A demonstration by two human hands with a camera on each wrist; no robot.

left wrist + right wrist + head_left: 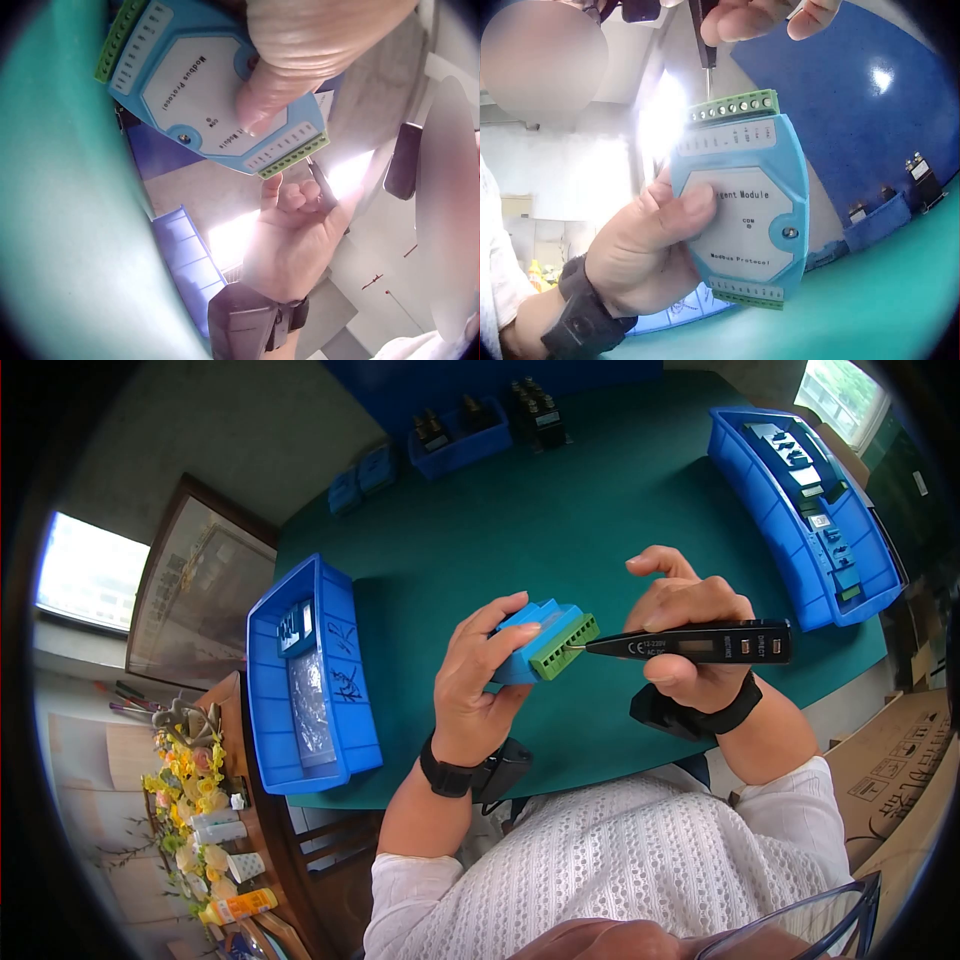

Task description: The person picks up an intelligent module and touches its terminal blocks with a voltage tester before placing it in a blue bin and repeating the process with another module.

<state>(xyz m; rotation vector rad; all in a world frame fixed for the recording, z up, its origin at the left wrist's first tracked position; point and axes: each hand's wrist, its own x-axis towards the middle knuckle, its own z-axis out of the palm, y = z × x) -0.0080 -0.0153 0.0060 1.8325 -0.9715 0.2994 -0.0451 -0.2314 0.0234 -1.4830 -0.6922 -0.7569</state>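
At head-view centre, the blue module (555,617) is being gripped by the left hand (475,675), its terminal block (558,652) being presented rightward, presumably for access by the tester (715,645) being pinched by the right hand (700,603).

The green table (480,530) bears 1 left blue bin (357,745), 1 right blue bin (768,525), 1 far bin (465,452) and 1 black device (541,412).

Black tester (715,644) against blue module (546,637)
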